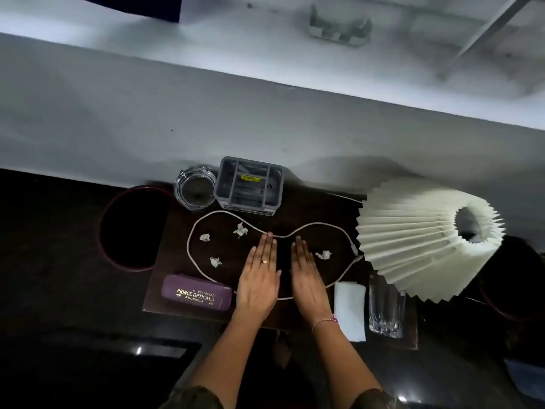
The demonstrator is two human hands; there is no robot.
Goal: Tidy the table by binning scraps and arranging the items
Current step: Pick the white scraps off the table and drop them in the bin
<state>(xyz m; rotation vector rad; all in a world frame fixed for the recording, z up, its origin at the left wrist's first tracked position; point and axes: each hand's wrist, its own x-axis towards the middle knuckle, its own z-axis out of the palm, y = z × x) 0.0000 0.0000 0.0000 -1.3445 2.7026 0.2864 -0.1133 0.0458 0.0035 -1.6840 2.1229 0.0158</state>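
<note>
My left hand (261, 274) and my right hand (308, 274) lie flat, palms down, side by side on the dark wooden table (182, 228), holding nothing. Several crumpled paper scraps lie around them: one (204, 237) at far left, one (240, 230) near the back, one (215, 262) nearer me, one (323, 255) right of my right hand. A white cable (191, 249) loops loosely around the scraps and hands. A dark round bin (132, 228) stands left of the table. A purple spectacle case (197, 293) lies front left.
At the back stand a glass ashtray (194, 188) and a grey compartmented organiser (249, 187). A pleated white lamp shade (421, 237) fills the right side. A folded white cloth (349, 309) and a clear glass object (386, 308) lie front right. A white wall runs behind.
</note>
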